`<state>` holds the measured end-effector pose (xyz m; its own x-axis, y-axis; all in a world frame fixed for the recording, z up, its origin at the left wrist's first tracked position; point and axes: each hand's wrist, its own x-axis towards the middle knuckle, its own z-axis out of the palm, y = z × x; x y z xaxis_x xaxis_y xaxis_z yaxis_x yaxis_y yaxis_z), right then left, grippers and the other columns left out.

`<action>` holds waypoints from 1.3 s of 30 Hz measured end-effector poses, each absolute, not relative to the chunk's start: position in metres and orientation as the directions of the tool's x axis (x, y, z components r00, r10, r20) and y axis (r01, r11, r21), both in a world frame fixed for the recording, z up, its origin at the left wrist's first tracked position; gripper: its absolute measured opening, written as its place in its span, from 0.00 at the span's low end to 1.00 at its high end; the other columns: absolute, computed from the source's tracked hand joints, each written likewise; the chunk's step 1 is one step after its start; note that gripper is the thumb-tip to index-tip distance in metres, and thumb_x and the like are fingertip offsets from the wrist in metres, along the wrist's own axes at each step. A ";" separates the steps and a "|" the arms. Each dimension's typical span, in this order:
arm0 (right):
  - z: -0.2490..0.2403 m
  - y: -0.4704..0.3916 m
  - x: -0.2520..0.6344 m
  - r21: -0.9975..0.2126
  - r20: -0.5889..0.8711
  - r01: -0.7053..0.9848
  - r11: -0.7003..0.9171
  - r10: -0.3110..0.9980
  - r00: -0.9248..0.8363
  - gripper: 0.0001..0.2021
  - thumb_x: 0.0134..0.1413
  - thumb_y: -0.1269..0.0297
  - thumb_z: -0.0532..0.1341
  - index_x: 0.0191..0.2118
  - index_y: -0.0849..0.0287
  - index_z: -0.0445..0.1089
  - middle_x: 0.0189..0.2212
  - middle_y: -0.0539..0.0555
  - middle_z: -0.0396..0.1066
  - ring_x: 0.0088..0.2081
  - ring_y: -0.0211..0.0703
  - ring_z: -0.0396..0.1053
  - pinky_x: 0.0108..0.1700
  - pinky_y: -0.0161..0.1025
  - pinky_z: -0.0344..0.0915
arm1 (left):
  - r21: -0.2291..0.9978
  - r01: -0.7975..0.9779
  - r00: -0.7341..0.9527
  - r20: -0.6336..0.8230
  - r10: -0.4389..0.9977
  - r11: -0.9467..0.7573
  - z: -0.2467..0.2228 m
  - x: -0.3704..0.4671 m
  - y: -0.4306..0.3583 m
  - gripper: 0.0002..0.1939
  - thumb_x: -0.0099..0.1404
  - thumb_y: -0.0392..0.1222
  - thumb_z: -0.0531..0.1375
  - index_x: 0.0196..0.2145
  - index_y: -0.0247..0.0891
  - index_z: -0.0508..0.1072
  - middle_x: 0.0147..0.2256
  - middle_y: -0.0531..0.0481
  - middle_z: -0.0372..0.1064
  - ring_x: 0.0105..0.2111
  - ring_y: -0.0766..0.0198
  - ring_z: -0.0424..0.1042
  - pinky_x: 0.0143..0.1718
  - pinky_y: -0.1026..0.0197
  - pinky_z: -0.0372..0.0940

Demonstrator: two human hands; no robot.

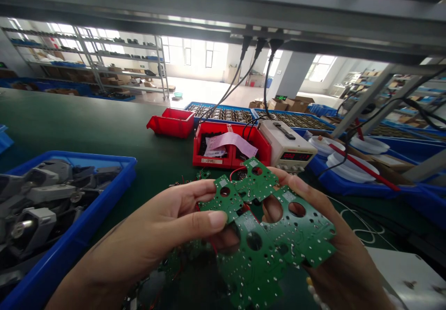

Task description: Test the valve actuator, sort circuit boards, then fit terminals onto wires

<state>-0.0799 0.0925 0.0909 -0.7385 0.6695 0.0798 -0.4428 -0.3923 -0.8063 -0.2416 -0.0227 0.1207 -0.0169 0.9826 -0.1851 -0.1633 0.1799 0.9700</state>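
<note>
Several green circuit boards with round holes and solder dots are held up between my two hands, over the bench. My left hand grips their left side, thumb on the face of one board and fingers behind. On the right, my right hand wraps the far edge, with most of its fingers hidden behind the boards. Red wires show between and behind the boards. More boards and wires lie below on the bench, partly covered by my hands.
A blue tray of grey housings stands at left. Behind the boards are red bins, one holding pink paper, and a power supply with lit digits. Black cables hang from the overhead rail. A metal plate lies at right.
</note>
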 end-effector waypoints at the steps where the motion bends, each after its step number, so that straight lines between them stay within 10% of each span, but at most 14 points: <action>1: 0.092 0.091 -0.080 -0.801 0.068 -0.443 -0.402 0.674 -0.736 0.09 0.57 0.58 0.63 0.41 0.54 0.77 0.24 0.48 0.74 0.23 0.35 0.71 0.27 0.28 0.68 | 0.969 -0.168 -0.023 -0.189 0.982 0.182 0.121 -0.241 -0.023 0.24 0.64 0.42 0.62 0.57 0.40 0.68 0.35 0.46 0.77 0.38 0.55 0.76 0.43 0.56 0.67; 39: 0.091 0.089 -0.077 -0.782 0.111 -0.460 -0.421 0.632 -0.767 0.08 0.57 0.60 0.64 0.41 0.54 0.76 0.28 0.49 0.75 0.30 0.37 0.74 0.33 0.29 0.71 | 0.927 -0.282 -0.075 -0.280 0.957 0.248 0.112 -0.244 -0.022 0.23 0.61 0.39 0.62 0.55 0.43 0.71 0.31 0.48 0.77 0.35 0.55 0.74 0.38 0.59 0.67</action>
<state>-0.0774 0.0887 0.0915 -0.7669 0.6321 0.1109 -0.4601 -0.4211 -0.7817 -0.2439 -0.0222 0.1116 -0.0754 0.9572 -0.2795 -0.2823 0.2483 0.9266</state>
